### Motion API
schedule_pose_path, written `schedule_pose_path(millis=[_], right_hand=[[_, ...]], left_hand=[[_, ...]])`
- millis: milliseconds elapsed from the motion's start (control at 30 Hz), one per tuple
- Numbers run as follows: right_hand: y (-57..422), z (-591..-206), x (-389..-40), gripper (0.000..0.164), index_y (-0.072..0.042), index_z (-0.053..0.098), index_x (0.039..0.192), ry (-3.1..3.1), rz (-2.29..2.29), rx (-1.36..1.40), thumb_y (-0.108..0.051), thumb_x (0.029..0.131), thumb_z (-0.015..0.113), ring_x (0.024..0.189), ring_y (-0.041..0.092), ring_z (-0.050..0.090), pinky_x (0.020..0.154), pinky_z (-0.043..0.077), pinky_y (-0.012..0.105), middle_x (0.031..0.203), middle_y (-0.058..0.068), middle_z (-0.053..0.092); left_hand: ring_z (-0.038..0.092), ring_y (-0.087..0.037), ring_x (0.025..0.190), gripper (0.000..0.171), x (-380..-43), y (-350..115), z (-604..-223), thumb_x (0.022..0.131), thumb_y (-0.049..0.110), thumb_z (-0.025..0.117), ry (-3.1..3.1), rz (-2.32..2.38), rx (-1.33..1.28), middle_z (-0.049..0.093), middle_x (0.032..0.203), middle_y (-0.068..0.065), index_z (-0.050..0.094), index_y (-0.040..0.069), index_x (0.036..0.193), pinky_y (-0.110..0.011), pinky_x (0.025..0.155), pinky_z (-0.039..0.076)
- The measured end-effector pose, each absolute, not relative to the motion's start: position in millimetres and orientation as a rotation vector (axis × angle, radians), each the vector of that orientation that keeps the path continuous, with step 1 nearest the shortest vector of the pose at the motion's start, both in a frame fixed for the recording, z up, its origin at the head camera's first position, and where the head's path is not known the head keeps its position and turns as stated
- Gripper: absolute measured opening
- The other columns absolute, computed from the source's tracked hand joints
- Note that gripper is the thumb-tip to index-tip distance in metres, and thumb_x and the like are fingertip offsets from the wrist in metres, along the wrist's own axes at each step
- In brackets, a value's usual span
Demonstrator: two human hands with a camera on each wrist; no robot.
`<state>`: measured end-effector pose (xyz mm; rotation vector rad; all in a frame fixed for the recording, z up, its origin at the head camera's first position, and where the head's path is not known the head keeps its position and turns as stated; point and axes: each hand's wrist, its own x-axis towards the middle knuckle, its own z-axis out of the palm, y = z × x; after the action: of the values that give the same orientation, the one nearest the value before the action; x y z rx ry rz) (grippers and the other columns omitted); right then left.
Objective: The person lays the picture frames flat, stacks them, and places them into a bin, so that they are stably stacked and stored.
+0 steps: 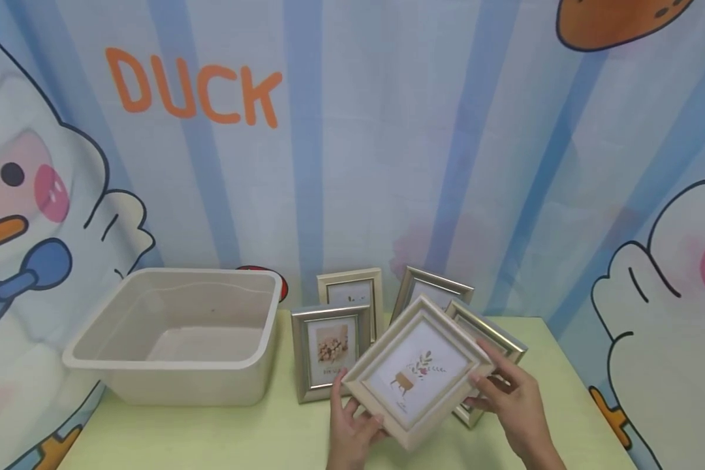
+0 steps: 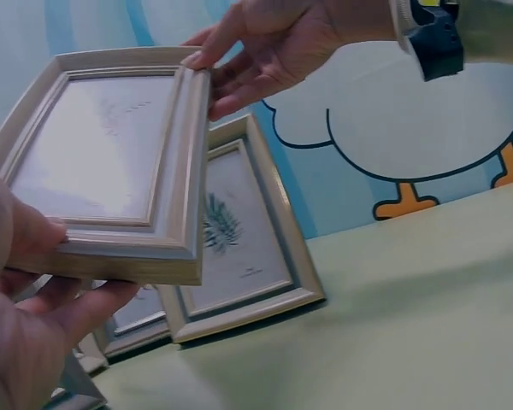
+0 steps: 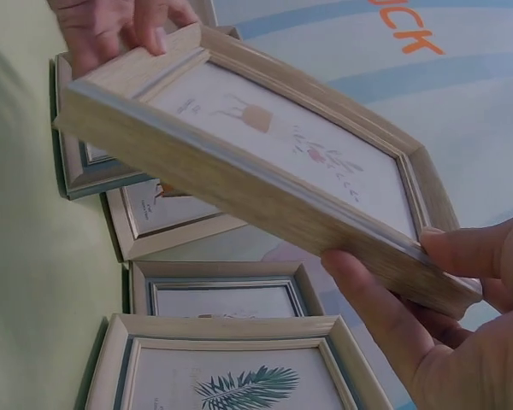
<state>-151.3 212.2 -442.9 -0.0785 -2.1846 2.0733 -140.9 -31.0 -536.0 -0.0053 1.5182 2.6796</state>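
Observation:
Both hands hold a cream picture frame [image 1: 446, 405] above the table, tilted, its front with a small plant drawing facing up. My left hand [image 1: 350, 427] grips its lower left corner, thumb on the front and fingers beneath. At the opposite side my right hand [image 1: 514, 398] pinches the right corner between thumb and fingers. Behind it stand several other frames: a silver one with a flower photo [image 1: 302, 352], a cream one [image 1: 378, 294], a silver one at the back [image 1: 408, 287] and one with a green leaf print [image 2: 265, 205], partly hidden in the head view.
To the left on the pale green table [image 1: 223, 437] stands a beige plastic basin [image 1: 182, 385] with nothing visible inside. A striped blue curtain [image 1: 364, 163] with duck drawings hangs right behind the table's back edge.

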Motion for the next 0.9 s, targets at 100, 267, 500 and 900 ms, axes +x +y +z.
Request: schedule_pose_path(millis=[100, 267, 500, 900], right_hand=[[210.1, -446.4, -150.3, 0.066, -0.004, 0.043, 0.149, -2.162, 2.094, -0.069, 0.006, 0.089, 0.066, 0.091, 0.006, 0.072, 0.074, 0.063, 0.035, 0.108, 0.006, 0.06], [209.5, -447.2, -149.8, 0.072, -0.006, 0.034, 0.154, -2.25, 2.058, -0.031, 0.0, 0.091, 0.067, 0.092, 0.005, 0.071, 0.078, 0.063, 0.034, 0.127, 0.027, 0.058], [216.4, -435.5, -150.7, 0.072, -0.013, 0.034, 0.155, -2.579, 1.646, 0.0, -0.027, 0.094, 0.069, 0.128, 0.037, 0.057, 0.1, 0.054, 0.05, 0.141, 0.025, 0.055], [204.3, -434.2, -153.8, 0.063, -0.004, 0.049, 0.143, -2.682, 1.419, 0.085, -0.018, 0.088, 0.076, 0.103, 0.038, 0.07, 0.08, 0.063, 0.044, 0.119, 0.028, 0.068]], left_hand=[[0.064, -0.04, 0.115, 0.104, -141.2, -38.9, -531.0, 0.078, -0.014, 0.061, 1.605, 2.65, 0.024, 0.044, 0.144, -0.033, 0.005, 0.022, 0.158, -0.053, 0.085, 0.059], [0.064, -0.042, 0.115, 0.1, -141.8, -52.3, -519.9, 0.078, -0.014, 0.062, 1.766, 2.589, 0.066, 0.045, 0.141, -0.035, 0.01, 0.02, 0.158, -0.052, 0.082, 0.06], [0.065, -0.042, 0.112, 0.095, -144.3, -71.3, -501.1, 0.082, -0.015, 0.06, 2.045, 2.402, 0.135, 0.051, 0.136, -0.034, 0.019, 0.028, 0.156, -0.045, 0.077, 0.063], [0.071, -0.031, 0.094, 0.089, -145.8, -80.7, -490.3, 0.076, -0.018, 0.06, 2.301, 2.211, 0.355, 0.063, 0.119, -0.031, 0.031, 0.02, 0.151, -0.037, 0.073, 0.063]])
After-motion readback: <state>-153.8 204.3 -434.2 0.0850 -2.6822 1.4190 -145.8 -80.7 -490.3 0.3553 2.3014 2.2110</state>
